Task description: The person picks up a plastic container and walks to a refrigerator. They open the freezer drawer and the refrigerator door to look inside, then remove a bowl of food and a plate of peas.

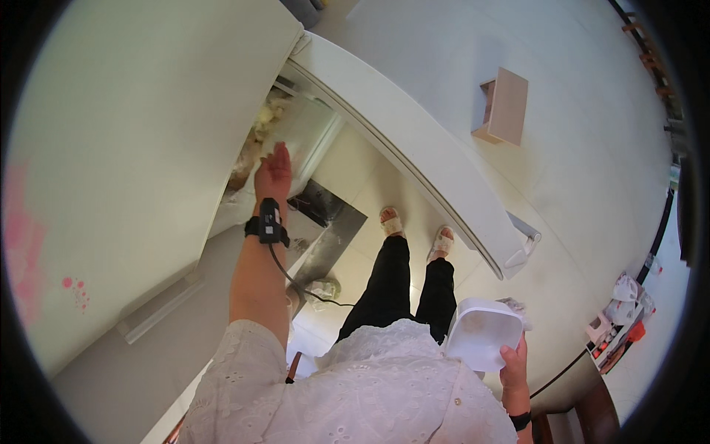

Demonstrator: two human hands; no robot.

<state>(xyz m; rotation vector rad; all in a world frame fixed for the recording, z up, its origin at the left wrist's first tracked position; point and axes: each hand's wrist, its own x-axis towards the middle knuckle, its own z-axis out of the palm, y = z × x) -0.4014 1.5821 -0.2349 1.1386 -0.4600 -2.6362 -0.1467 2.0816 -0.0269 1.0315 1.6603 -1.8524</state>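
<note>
My left hand (275, 166) reaches into the opened refrigerator, over a translucent drawer (310, 130). Its fingers are extended, and nothing shows in them. Bagged food (247, 158), pale yellow and brown, lies beside and beyond this hand; whether they touch is unclear. A black device is strapped to the left wrist, with a cable running from it. My right hand (513, 363) grips a white plastic container (481, 338) by its rim, thumb inside, near my waist. The container's inside faces the camera, and crumpled clear plastic (516, 311) shows behind it. The fingers under it are partly hidden.
The white refrigerator door (410, 139) stands wide open beyond my feet. A small wooden box-like piece (505, 108) is on the floor past it. A clear plastic bag (324, 291) lies low by my legs. At the far right stands a rack (602, 352) with bags.
</note>
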